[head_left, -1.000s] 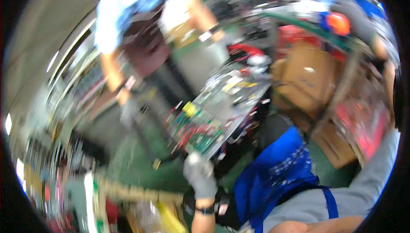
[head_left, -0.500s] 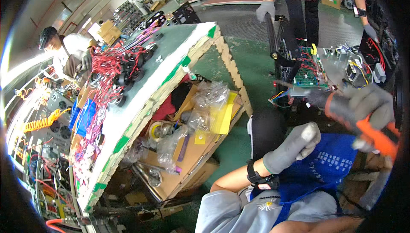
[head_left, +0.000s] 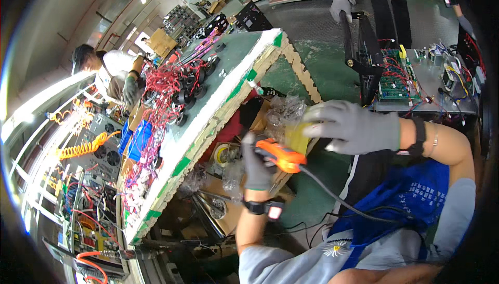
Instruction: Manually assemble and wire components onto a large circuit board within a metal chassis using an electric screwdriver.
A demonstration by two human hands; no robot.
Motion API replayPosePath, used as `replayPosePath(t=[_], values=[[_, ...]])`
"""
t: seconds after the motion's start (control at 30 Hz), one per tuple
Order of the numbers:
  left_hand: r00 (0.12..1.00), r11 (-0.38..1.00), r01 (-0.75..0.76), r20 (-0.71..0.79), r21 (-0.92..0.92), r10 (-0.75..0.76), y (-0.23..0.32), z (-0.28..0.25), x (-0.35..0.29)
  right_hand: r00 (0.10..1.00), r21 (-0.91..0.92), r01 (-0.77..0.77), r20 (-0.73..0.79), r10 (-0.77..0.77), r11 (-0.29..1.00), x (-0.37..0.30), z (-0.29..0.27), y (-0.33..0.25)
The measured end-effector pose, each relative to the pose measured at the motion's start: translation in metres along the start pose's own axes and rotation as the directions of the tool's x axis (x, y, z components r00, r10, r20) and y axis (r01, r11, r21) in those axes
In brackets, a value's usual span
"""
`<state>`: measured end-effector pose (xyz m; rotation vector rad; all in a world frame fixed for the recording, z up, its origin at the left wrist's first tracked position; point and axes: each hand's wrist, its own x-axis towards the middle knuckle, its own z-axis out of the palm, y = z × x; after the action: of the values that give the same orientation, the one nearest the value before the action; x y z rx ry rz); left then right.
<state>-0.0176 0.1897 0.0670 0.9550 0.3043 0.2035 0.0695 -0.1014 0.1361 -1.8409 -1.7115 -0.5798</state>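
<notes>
My left hand (head_left: 258, 167), in a grey glove, is wrapped round an orange corded electric screwdriver (head_left: 283, 156) near the bench edge. A grey cord (head_left: 338, 195) runs from the tool's rear end toward my lap. The screwdriver's front end is hidden by the hand. My right hand (head_left: 358, 128), also gloved in grey, reaches leftward just beyond the tool with fingers apart and somewhat blurred, holding nothing. To its right, a green circuit board (head_left: 397, 81) with red wires sits on a metal chassis plate (head_left: 431, 106).
A bench (head_left: 228, 84) at left carries red wire bundles (head_left: 166, 84) and black rings. Plastic bags (head_left: 286, 112) and tape lie on a cardboard-covered shelf below. A co-worker's gloved hand (head_left: 341, 7) rests on a black frame (head_left: 358, 44). Another person (head_left: 112, 71) works at far left.
The orange screwdriver has passed from my right hand at far right to my left hand. Both hands have moved left, and the view has shifted.
</notes>
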Motion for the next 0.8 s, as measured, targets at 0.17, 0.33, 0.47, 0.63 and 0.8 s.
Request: replayPosePath(t=[0.17,0.33,0.47,0.63,0.8], values=[[0.992,0.976,-0.116,-0.022,0.184,0.122,0.088,-0.158,0.057,0.934,-0.056,-0.354,0.028,0.356,0.934,-0.08,-0.052,0.015],[0.876,0.955,-0.074,-0.44,0.286,0.2,0.11,-0.156,0.066,0.864,-0.12,-0.5,-0.135,0.485,0.858,-0.118,-0.118,0.02],[0.925,0.94,-0.069,-0.33,0.333,0.185,0.058,-0.076,0.05,0.736,0.093,-0.633,-0.233,0.635,0.768,-0.128,-0.147,0.024],[0.999,0.899,-0.034,-0.021,0.438,0.048,-0.041,0.029,0.026,0.674,0.028,-0.72,-0.207,0.709,0.693,-0.15,-0.156,0.026],[0.952,0.821,-0.1,0.293,0.563,-0.085,-0.119,0.127,0.005,0.679,0.166,-0.647,-0.32,0.661,0.744,-0.193,-0.126,0.029]])
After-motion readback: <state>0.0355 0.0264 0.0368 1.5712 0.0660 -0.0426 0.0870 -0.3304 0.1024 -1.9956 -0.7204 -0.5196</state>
